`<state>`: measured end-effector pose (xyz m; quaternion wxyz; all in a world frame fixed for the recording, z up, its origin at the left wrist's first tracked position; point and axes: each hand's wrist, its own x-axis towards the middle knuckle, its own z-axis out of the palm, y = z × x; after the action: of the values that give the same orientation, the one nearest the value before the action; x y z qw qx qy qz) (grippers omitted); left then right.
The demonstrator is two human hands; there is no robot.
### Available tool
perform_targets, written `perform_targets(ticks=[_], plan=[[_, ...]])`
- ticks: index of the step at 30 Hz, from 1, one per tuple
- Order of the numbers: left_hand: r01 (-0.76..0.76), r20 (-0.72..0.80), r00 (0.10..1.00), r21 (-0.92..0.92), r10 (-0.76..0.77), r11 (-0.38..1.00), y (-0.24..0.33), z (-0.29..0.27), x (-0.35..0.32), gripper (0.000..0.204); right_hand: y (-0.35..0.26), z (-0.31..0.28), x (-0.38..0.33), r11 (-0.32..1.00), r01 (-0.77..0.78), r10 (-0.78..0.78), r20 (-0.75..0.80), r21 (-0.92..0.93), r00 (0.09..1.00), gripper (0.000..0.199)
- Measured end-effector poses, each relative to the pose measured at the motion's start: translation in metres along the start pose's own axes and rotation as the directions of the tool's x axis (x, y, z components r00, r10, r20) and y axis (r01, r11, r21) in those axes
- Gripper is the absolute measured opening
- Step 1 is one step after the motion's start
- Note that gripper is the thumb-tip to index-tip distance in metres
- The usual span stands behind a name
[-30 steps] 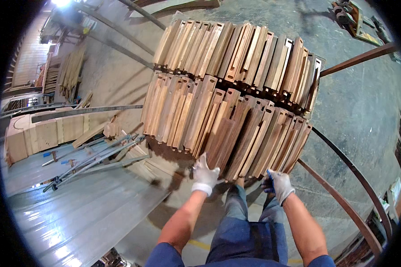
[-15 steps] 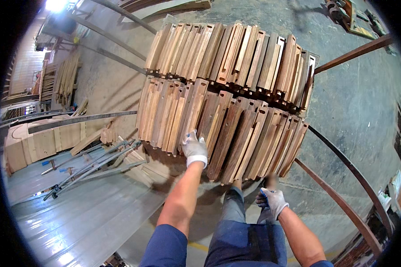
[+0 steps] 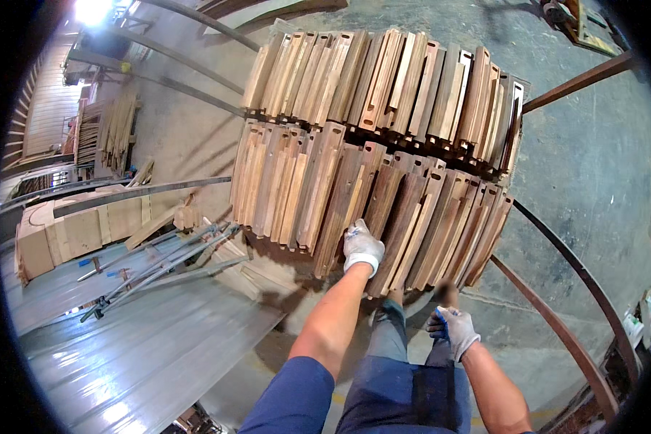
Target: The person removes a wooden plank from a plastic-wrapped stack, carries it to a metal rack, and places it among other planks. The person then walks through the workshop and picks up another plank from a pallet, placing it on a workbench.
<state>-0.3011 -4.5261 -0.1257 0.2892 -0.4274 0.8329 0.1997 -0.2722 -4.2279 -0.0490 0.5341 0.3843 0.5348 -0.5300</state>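
In front of me lie two rows of brown wooden slats, a near row [image 3: 264,181] and a far row [image 3: 307,76]. Many slats have an oblong slot near one end. My left hand [image 3: 362,244], in a pale work glove, is at the near row with its fingers curled on a dark wooden slat [image 3: 385,189]. The glove hides that slat's lower part. My right hand [image 3: 453,331], gloved with blue on the palm side, hangs by my right leg, apart from the slats. Its fingers are curled in; what they hold, if anything, is hidden.
Dark metal bars [image 3: 557,213] stick out around the slats on both sides. At left, long bar clamps [image 3: 141,271] lie on a grey sheet surface [image 3: 173,340] beside pale wooden blocks [image 3: 79,231]. Wood offcuts [image 3: 231,271] lie close to the near row's left end.
My left hand has moved right along the near row, from lighter slats to a darker one. My right hand stays curled by my leg. The whole view has shifted slightly.
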Motion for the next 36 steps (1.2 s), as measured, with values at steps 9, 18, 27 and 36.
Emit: perform_targets(ticks=[9, 18, 27, 36], plan=[[-0.190, 0.178, 0.954, -0.267, 0.242, 0.945, -0.051, -0.045, -0.081, 0.085, -0.056, 0.027, 0.014, 0.836, 0.383, -0.378, 0.093, -0.392, 0.921, 0.038], [-0.079, 0.512, 0.656, -0.684, 0.554, 0.725, -0.076, -0.039, -0.134, 0.072, -0.121, 0.073, -0.026, 0.825, 0.513, -0.445, 0.287, -0.236, 0.848, 0.067], [-0.081, 0.618, 0.562, -0.621, 0.550, 0.780, -0.098, -0.017, -0.144, 0.060, -0.087, 0.052, -0.018, 0.801, 0.538, -0.495, 0.216, -0.262, 0.842, 0.059], [0.297, 0.705, 0.506, -0.684, 0.497, 0.666, -0.097, -0.014, -0.144, 0.055, -0.078, 0.047, -0.016, 0.808, 0.531, -0.522, 0.108, -0.257, 0.846, 0.046]])
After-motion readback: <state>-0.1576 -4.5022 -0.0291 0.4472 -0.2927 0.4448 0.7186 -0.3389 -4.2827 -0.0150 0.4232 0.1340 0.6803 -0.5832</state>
